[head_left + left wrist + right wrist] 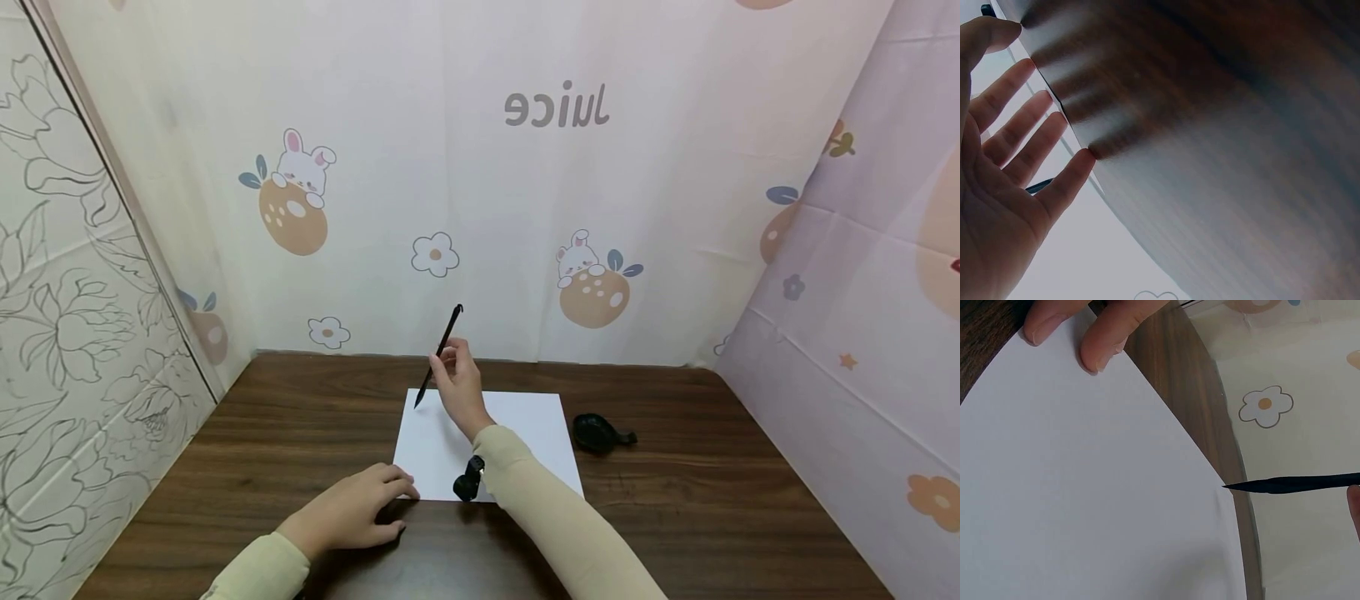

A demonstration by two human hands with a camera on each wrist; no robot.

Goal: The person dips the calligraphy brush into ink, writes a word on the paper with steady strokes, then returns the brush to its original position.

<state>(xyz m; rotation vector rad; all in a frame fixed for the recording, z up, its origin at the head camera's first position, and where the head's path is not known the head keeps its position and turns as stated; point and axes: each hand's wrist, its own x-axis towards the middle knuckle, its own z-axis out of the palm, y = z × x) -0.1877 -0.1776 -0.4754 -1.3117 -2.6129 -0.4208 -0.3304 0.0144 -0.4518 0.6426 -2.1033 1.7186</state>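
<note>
My right hand [462, 387] pinches a black ink brush [451, 327] above the far left part of a white sheet of paper [528, 433]. The brush slants, its looped end up and its pointed tip down by the sheet's far left corner. In the right wrist view, the dark brush [1291, 484] has its tip over the paper's edge zone, and the sheet [1085, 462] looks unmarked. At the near left corner of the paper, my left hand [356, 508] rests with fingers spread and fingertips down. The left wrist view shows that hand [1004, 187] from the palm side.
A small black dish [595, 434] with a short handle lies right of the paper on the brown wooden table [712, 492]. Printed curtains [465, 167] stand behind the table and at its sides. A black wrist camera [468, 482] sits under the right sleeve.
</note>
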